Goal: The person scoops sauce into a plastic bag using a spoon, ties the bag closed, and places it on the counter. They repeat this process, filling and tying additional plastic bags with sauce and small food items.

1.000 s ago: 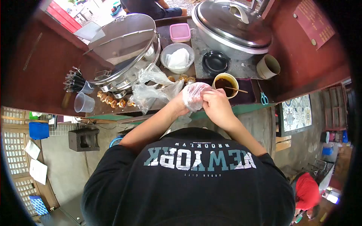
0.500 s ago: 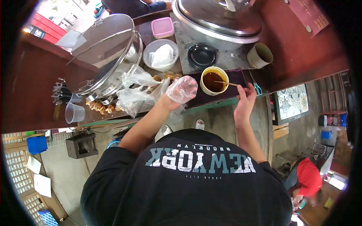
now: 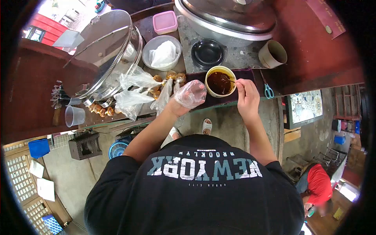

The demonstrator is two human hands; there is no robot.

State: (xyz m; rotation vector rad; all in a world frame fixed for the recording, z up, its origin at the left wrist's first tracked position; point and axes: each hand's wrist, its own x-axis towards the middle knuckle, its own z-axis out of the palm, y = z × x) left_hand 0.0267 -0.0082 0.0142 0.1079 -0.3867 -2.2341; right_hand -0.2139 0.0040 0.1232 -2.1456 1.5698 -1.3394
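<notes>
A clear plastic bag [image 3: 194, 93] is around the fingers of my left hand [image 3: 181, 106], which is closed on it just left of a sauce tub. The pale yellow tub [image 3: 209, 90] holds dark reddish-brown sauce [image 3: 219, 84]. At the tub's right rim, my right hand [image 3: 248, 98] pinches the thin handle of a spoon [image 3: 230, 80]; its lower end is in the sauce. Small tied bags of brown sauce [image 3: 171, 75] lie beyond my left hand. Several loose clear bags [image 3: 131, 98] are heaped left of it.
Behind the tub are black plates [image 3: 208, 54], a large lidded pot [image 3: 235, 33] and a brown cup [image 3: 273, 54]. Blue-handled scissors [image 3: 268, 91] lie to the right. A white bowl [image 3: 147, 58], pink-lidded box [image 3: 165, 22], glass-fronted round container [image 3: 105, 51] and clear cup [image 3: 75, 116] stand left.
My right hand has closed round the spoon handle, its fingers drawn in and lower than before. The spoon has shifted in the sauce. My left hand stays nearly in place with the bag.
</notes>
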